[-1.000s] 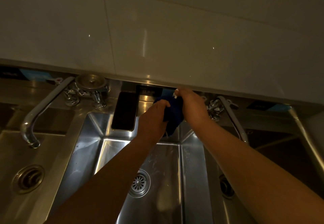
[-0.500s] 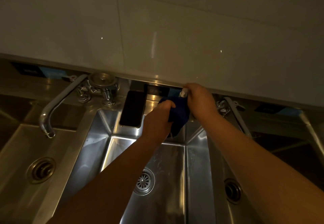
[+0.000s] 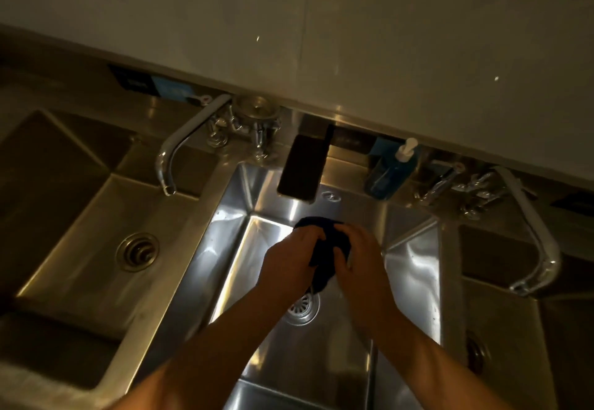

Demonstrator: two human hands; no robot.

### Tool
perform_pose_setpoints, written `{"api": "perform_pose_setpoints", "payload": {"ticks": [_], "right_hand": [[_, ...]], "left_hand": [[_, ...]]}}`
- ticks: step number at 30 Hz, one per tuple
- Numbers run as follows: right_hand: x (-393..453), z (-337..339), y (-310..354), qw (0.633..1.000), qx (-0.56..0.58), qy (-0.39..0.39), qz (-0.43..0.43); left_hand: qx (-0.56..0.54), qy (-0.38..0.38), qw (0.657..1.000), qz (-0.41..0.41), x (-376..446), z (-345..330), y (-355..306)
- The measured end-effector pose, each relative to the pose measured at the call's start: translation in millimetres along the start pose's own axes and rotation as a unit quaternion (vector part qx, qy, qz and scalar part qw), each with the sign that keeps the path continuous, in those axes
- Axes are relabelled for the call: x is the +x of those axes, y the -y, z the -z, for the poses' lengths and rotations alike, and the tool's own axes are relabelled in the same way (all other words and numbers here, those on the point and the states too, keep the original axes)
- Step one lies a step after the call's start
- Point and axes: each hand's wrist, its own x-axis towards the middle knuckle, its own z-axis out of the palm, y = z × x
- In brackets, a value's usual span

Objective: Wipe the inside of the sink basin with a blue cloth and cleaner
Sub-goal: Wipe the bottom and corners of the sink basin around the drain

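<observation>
Both hands are down inside the middle basin (image 3: pixel 411 258), bunched together around the cloth (image 3: pixel 328 249). The left hand (image 3: pixel 289 258) curls its fingers over the cloth's left side, and the right hand (image 3: pixel 356 258) closes on it from the other side, so the dark blue wad is gripped between the two and only its top fold and a lower tail show. It hangs just above the drain (image 3: pixel 303 308), whose strainer peeks out below the wrists; whether the cloth touches the basin floor I cannot tell. On the back ledge a blue soap bottle (image 3: pixel 390 173) with a white pump stands near the wall, well apart from the hands. Further left on that ledge a dark phone (image 3: pixel 303 168) leans tilted, its lower end hanging over the basin's rim. A curved tap (image 3: pixel 180 146) on the left reaches over the neighbouring left basin (image 3: pixel 64 217), which has its own drain. On the right another tap (image 3: pixel 533 226) bends over a third basin, dim and only partly seen. The light is low, with bright glints on the steel around the hands.
</observation>
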Motion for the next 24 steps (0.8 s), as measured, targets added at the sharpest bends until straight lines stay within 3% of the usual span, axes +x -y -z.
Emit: {"api": "perform_pose_setpoints", "payload": {"ticks": [8, 15, 22, 24], "right_hand": [[-13, -91, -15, 0.996, -0.059, 0.064, -0.034], [-30, -171, -35, 0.971, -0.088, 0.143, -0.169], [-13, -213, -79, 0.97, -0.084, 0.155, -0.165], [-9, -229, -95, 0.968, -0.101, 0.171, -0.151]], "left_hand": [[0.006, 0.049, 0.997, 0.061, -27, 0, 88], [0.013, 0.073, 0.991, 0.115, -32, -25, 144], [0.041, 0.084, 0.983, 0.155, -12, -81, 187], [0.072, 0.127, 0.974, 0.173, -7, -107, 203]]}}
